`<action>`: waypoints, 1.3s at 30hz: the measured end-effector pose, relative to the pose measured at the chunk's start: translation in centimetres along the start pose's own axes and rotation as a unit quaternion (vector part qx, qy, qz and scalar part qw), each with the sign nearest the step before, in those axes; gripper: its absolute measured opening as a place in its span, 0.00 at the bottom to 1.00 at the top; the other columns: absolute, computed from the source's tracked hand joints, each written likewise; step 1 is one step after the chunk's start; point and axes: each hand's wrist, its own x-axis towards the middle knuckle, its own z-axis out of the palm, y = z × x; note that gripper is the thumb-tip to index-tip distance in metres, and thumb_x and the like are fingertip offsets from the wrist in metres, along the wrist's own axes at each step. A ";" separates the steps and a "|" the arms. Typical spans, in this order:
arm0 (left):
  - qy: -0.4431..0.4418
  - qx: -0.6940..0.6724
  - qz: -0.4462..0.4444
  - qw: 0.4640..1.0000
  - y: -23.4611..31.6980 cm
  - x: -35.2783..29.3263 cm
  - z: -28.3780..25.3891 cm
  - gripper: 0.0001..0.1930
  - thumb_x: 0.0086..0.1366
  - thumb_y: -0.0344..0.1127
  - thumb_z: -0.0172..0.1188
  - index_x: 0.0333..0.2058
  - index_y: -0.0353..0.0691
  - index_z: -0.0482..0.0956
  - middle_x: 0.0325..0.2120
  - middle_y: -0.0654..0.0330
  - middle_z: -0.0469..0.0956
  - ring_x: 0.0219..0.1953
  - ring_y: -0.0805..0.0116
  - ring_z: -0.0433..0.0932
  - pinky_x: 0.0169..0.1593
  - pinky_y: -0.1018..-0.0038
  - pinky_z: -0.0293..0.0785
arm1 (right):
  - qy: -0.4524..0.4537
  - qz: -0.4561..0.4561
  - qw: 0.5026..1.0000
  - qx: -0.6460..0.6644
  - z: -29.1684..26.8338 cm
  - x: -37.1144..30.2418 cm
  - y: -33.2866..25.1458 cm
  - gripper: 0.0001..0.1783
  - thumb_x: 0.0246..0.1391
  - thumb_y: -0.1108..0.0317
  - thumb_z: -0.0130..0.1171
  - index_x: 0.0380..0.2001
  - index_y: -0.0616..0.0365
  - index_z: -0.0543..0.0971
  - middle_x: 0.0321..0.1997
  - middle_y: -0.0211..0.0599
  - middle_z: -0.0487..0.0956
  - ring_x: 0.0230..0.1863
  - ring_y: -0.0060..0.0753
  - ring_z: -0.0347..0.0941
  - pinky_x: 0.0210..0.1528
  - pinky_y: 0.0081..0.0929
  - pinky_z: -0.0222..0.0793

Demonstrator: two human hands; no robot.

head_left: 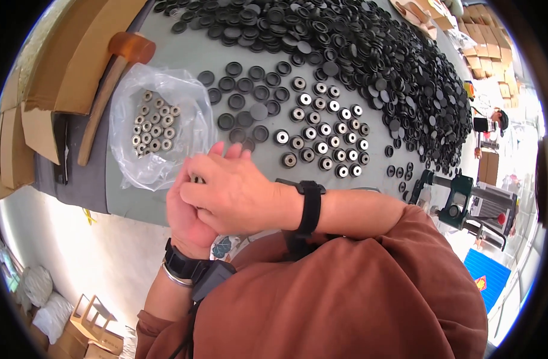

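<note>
In front of me, at the table's near edge, my two hands meet. My left hand (187, 221) is palm up and cupped, with its fingertips showing beyond the right hand. Over it lies my right hand (241, 191), palm down, its fingers curled in toward the left palm. Small metal parts (196, 178) glint between the hands, mostly covered by the fingers. Just left of them, a clear plastic bag (193, 110) contains several small metal rings (156, 131). To the right, several round black pieces with metal rings set in them (325, 129) stand in loose rows.
Loose black round caps (260, 93) lie beyond my hands, and a large heap of them (370, 66) fills the far right. A mallet (109, 99) rests beside a cardboard box (76, 66) on the left. A green clamp-like tool (456, 200) stands at the right edge.
</note>
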 end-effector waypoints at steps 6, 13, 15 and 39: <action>0.001 0.007 -0.020 1.000 -2.0 3.0 -4.4 0.19 0.66 0.43 0.37 0.50 0.39 0.66 0.47 0.55 0.69 0.50 0.62 0.68 0.53 0.66 0.65 | -0.005 -0.030 0.994 -0.103 -2.9 -2.1 1.3 0.13 0.24 0.69 0.57 0.22 0.52 0.71 0.30 0.33 0.68 0.30 0.38 0.64 0.31 0.33 0.57; -0.032 0.013 -0.042 0.999 -2.3 5.2 -4.1 0.15 0.66 0.42 0.41 0.40 0.38 0.70 0.38 0.57 0.74 0.41 0.65 0.74 0.44 0.70 0.73 | -0.013 0.043 0.998 -0.036 -5.0 -3.6 3.1 0.18 0.30 0.72 0.58 0.33 0.57 0.74 0.36 0.37 0.71 0.36 0.42 0.65 0.40 0.32 0.62; -0.050 -0.023 -0.145 0.988 -1.7 5.9 -4.9 0.15 0.66 0.42 0.40 0.41 0.39 0.71 0.36 0.57 0.75 0.38 0.65 0.76 0.42 0.68 0.75 | -0.039 0.040 0.997 -0.057 -5.1 -4.1 4.4 0.16 0.34 0.75 0.57 0.33 0.58 0.74 0.36 0.38 0.72 0.37 0.42 0.65 0.41 0.32 0.63; -0.027 0.016 0.038 0.999 14.0 8.0 -7.4 0.08 0.62 0.34 0.51 0.28 0.35 0.73 0.31 0.55 0.71 0.33 0.63 0.70 0.31 0.74 0.78 | 0.166 0.456 0.710 0.511 -14.4 -5.2 13.2 0.12 0.48 0.76 0.57 0.38 0.68 0.74 0.32 0.38 0.76 0.29 0.27 0.74 0.34 0.19 0.74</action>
